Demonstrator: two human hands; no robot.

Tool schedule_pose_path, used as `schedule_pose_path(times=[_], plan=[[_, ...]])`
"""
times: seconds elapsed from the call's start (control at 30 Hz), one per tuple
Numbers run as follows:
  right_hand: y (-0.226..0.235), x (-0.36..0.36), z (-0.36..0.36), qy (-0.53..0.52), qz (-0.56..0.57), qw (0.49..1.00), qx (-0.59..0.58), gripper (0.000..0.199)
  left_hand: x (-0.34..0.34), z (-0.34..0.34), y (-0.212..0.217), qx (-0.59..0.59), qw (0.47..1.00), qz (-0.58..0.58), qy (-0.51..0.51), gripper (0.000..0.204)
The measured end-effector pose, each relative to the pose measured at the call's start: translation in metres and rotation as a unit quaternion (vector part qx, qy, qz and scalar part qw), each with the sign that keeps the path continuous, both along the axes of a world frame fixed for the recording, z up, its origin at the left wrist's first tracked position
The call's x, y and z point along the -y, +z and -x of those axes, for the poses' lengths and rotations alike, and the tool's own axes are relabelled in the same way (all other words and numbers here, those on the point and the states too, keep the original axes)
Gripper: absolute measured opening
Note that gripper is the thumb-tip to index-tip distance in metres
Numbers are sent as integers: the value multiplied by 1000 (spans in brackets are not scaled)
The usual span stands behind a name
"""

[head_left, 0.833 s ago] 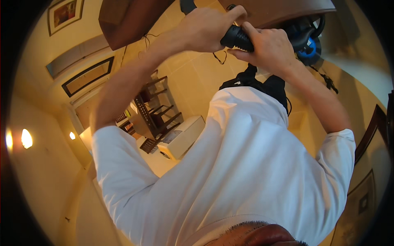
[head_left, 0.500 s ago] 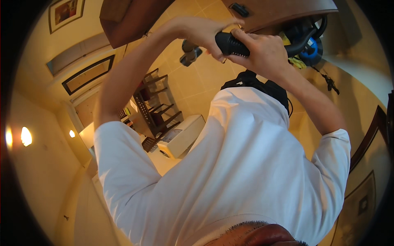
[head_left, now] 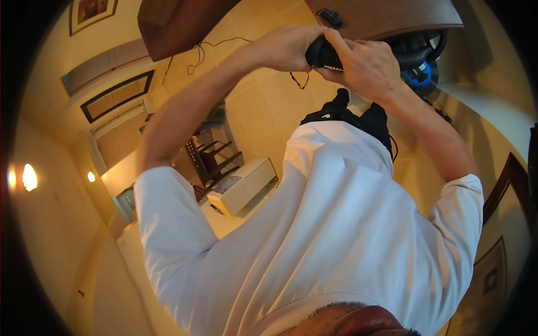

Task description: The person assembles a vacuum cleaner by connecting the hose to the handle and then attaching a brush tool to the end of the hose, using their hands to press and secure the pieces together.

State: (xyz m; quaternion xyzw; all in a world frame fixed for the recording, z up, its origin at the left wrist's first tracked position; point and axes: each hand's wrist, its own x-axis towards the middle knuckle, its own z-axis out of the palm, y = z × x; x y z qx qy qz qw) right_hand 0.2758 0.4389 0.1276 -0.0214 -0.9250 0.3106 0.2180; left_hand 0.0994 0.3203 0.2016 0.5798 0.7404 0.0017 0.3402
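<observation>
Both my hands are raised at the far side, meeting at a thick black hose point(head_left: 325, 55) with a ribbed end. My right hand point(head_left: 370, 67) wraps around it, thumb along the top. At the ribbed end, my left hand point(head_left: 291, 47) is closed against the hose, its fingers mostly hidden behind it. To the right, the black tube runs toward a blue and black round-bodied appliance point(head_left: 420, 77), partly covered by the tube and the table edge.
A brown table point(head_left: 386, 17) carries a small black object point(head_left: 329, 18). Dark wooden furniture point(head_left: 182, 28) stands at far left. Thin cable point(head_left: 199, 56) lies on the tiled floor point(head_left: 263, 106). A white box-like unit point(head_left: 244, 187) and a dark rack point(head_left: 210, 159) stand left of me.
My left hand has shifted right and closed in on the hose end. The grey jointed piece below it is out of sight, as is the yellow material near the blue appliance.
</observation>
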Motion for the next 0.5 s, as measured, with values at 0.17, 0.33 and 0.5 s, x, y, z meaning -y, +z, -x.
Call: schedule_pose_path(times=[0.17, 0.33, 0.5], plan=[[-2, 12, -2, 59, -7, 998, 24, 50, -19, 19, -2, 275, 888, 368, 15, 96], [-6, 8, -2, 6, 84, 994, 68, 44, -12, 11, 9, 195, 957, 212, 35, 94], [-3, 1, 3, -13, 293, 950, 111, 54, 26, -23, -5, -217, 942, -245, -79, 89]])
